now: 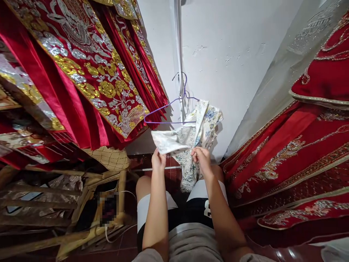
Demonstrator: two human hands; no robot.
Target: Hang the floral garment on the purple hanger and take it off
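A white garment with a blue and green floral print hangs by one shoulder from the right arm of a purple hanger. The hanger's left arm is bare, and its hook sits by a thin white upright pole against the wall. My left hand pinches the lower left edge of the loose side of the garment, pulled out to the left. With closed fingers, my right hand grips the fabric near the garment's middle. The lower part of the cloth dangles between my knees.
Red robes with gold and silver embroidery hang at the left. More red beaded garments hang at the right beside a translucent cover. A wooden chair stands lower left, with a white cable near it.
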